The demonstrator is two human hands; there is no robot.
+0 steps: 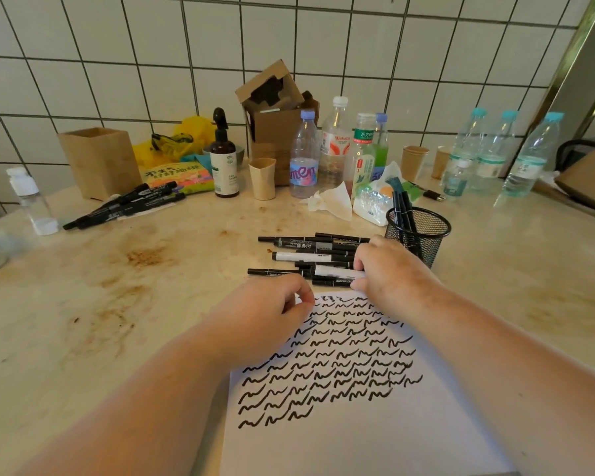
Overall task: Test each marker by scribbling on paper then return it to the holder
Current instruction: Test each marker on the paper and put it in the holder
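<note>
Fingers (358, 266) on white marker (334, 271), label unreadable

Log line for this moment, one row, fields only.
right hand: on white marker in pile | left hand: curled on paper edge | mesh holder: some markers in

Both my forearms reach forward from the near edge, bare to the elbow, converging toward the middle. My left hand (272, 304) is curled into a loose fist, knuckles up, thumb and forefinger pinched together at the tip, with nothing visible between them. My right hand (389, 269) lies farther away and to the right, palm down, wrist slightly bent inward, its fingers (359, 259) curled leftward and down. Whether they grip anything I cannot tell. The two hands are near each other, not touching.
</note>
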